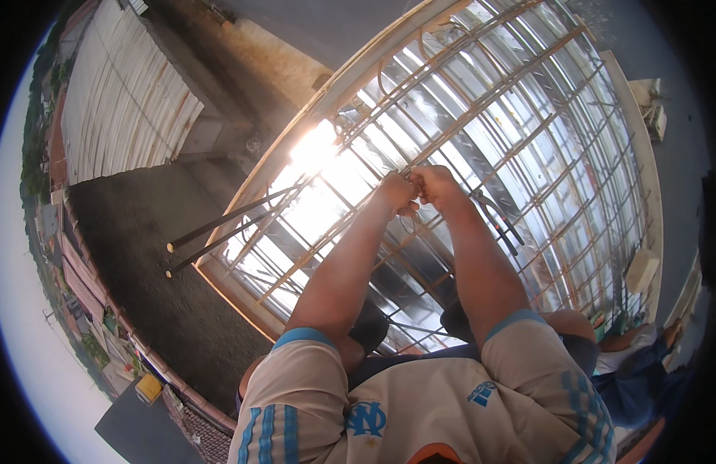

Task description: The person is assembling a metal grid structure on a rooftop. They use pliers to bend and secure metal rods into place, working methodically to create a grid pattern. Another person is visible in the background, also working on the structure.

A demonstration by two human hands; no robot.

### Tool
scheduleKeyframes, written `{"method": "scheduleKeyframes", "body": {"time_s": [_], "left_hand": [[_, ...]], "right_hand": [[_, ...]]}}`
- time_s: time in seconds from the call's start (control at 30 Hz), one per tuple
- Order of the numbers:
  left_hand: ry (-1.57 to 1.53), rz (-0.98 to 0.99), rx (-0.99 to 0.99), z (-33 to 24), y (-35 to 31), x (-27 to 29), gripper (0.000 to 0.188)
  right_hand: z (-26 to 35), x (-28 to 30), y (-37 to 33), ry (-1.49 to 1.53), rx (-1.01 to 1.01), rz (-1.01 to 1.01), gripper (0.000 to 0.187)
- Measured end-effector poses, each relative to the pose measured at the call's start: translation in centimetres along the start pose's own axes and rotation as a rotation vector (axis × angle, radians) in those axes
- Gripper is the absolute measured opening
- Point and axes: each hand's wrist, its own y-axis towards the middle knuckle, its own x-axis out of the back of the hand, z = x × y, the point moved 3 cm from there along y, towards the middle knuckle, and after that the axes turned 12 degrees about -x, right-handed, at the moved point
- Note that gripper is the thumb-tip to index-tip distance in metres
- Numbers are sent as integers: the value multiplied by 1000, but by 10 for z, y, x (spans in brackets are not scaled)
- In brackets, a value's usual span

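Left hand (pixel 396 193), right hand (pixel 437 185) curled close, pinch unclear | our nudge could drop black-handled metal pincers (pixel 499 220) through brown steel-bar grid (pixel 481 108)

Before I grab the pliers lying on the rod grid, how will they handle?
The pliers are probably stiff and fairly dense for their size, given what looks like a metal head. The handles sit spread, so they may swing about the pivot when lifted. Pushed, they'd likely snag or tip rather than slide, since the rod grid is bars and open gaps.
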Motion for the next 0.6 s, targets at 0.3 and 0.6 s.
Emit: {"method": "scheduleKeyframes", "body": {"time_s": [0.3,0.6], "left_hand": [[134,93,-40,19,12,42,21],[583,155,-471,-25,38,33,17]], "right_hand": [[-3,5,7,155,-97,143,19],[-16,5,7,209,-161,236,23]]}}
